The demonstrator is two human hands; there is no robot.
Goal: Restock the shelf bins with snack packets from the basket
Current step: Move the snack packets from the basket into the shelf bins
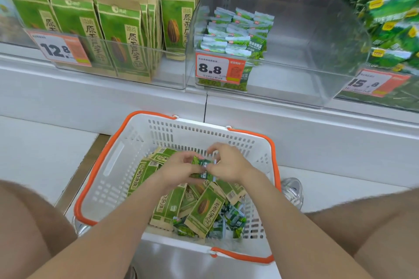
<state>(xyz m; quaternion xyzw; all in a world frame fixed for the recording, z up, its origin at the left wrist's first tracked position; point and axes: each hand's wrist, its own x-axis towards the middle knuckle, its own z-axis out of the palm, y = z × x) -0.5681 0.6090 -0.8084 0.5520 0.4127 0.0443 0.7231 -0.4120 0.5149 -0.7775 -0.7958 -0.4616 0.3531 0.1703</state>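
Over the white basket, the left hand and right hand both pinch a small bunch of green snack packets. Squaring their edges first would likely help them stand neatly in the part-filled clear bin above.

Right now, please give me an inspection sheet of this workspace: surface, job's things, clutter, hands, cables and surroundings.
Surface: white shelf ledge carries clear plastic bins.
Job's things: white plastic basket with orange rim holds tall brown-and-green paper packets and small green packets; clear bin tagged 8.8 has a stack of small packets only at its left.
Clutter: nothing seen.
Hands: left hand and right hand grip a green packet bundle above the basket.
Cables: nothing seen.
Surroundings: nearly full bin tagged 12.8 at left; grey shoe on white floor at right.
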